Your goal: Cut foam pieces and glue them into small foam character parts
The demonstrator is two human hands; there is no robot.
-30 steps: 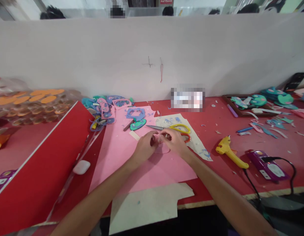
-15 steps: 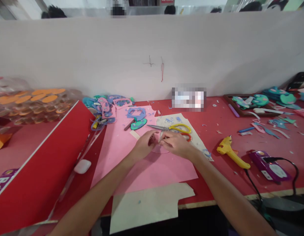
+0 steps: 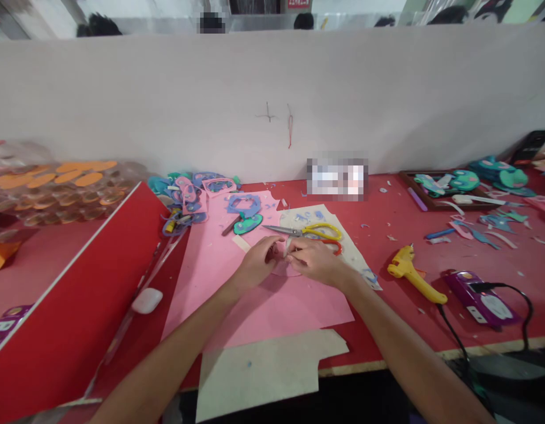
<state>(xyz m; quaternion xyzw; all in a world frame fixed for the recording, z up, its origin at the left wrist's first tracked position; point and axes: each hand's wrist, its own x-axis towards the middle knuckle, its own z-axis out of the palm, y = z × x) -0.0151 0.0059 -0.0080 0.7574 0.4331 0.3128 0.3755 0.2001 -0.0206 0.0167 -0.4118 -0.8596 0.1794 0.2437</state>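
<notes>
Matt pink foam sheet (image 3: 237, 282)

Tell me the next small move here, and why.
Probably free the right hand and reach for the scissors: it and the left hand both pinch the small pink piece over the pink sheet, and the scissors lie unheld just beyond them.

red table (image 3: 387, 306) | pink sheet (image 3: 276, 306); cream paper (image 3: 263, 365); yellow glue gun (image 3: 414, 277); purple device (image 3: 478, 297)
</notes>
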